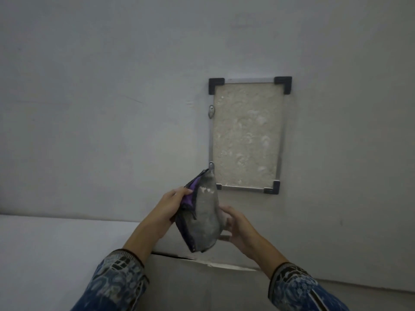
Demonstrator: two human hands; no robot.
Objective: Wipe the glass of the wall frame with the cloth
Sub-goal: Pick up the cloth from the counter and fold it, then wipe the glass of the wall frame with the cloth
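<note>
The left hand (pixel 173 204) comes in from the lower left in a blue patterned sleeve (pixel 116 286), its fingers curled closed on the upper left edge of the cloth (pixel 205 216), where a purple layer and dark stitched border show just under the fingertips. The cloth stands upright between the two hands, folded, its grey dusty face with a few pale specks turned toward the camera, its top corner pointing up past the left fingers and its bottom hanging below both palms. The right hand (pixel 235 225) sits just to the right of the cloth and slightly lower than the left, cupped around the cloth's right side with fingers partly hidden behind it. Above and to the right of the right hand, apart from it, the wall frame (pixel 212 135) hangs on the pale wall (pixel 89 97), with thin metal rails and black corner pieces. Its glass (pixel 247 135) looks cloudy and smeared. The cloth's tip overlaps the frame's lower left corner in view; whether they touch is unclear.
</note>
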